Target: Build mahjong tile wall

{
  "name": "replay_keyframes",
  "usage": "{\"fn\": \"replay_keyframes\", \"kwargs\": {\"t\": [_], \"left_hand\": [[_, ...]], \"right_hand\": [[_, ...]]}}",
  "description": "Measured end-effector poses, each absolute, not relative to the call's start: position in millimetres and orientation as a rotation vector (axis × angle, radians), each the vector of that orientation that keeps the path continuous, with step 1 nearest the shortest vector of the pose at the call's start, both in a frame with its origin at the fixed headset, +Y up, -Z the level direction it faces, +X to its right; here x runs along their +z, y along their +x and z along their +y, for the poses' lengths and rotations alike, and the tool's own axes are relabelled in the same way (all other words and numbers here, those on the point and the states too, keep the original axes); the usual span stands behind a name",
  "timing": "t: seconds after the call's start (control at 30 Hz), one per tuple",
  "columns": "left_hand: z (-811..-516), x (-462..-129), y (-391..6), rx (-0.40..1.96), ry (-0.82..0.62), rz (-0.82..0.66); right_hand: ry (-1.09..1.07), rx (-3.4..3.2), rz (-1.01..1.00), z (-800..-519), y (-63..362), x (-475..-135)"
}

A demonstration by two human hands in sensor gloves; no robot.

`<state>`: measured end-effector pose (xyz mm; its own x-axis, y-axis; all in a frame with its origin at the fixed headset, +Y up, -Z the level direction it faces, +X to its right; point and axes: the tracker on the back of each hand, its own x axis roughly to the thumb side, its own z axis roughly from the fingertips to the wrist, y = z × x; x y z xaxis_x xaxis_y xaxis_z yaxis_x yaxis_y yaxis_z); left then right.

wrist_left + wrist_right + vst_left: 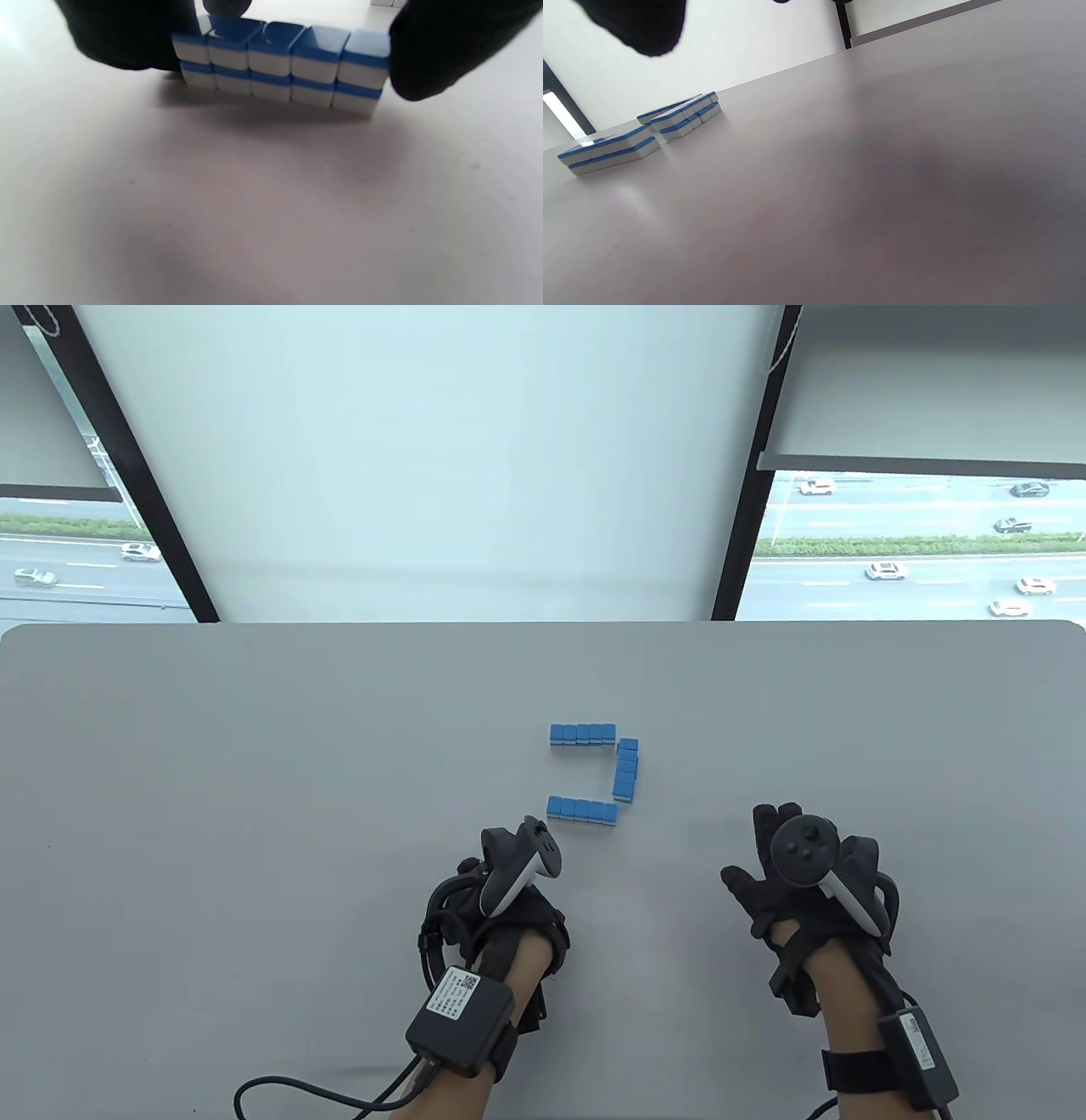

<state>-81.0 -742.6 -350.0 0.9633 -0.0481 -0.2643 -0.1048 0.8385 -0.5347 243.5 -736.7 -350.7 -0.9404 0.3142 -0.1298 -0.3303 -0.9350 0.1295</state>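
Left fingers point(445, 51) pinching near tile row point(282, 63) by both ends, right fingers point(768, 848) spread, apart.

My left hand point(496, 899): fingers hidden under white-and-black tracker point(517, 867) in table view; in wrist view fingertips point(428, 55) blurred, cut off by top edge. Near double-stacked row of blue-backed white mahjong tiles point(282, 63): tile faces not visible. My right hand point(789, 882): only one blurred fingertip point(642, 25) at wrist view's top edge. Both forearms cut off at bottom edge.
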Motion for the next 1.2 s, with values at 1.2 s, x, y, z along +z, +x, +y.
{"fn": "replay_keyframes", "kwargs": {"t": [1.2], "left_hand": [[-747.9,-400.0,-133.4,-0.208,-0.428,-0.337]], "right_hand": [[-0.216,2.855,0.229,-738.0,246.4,-350.4]]}}
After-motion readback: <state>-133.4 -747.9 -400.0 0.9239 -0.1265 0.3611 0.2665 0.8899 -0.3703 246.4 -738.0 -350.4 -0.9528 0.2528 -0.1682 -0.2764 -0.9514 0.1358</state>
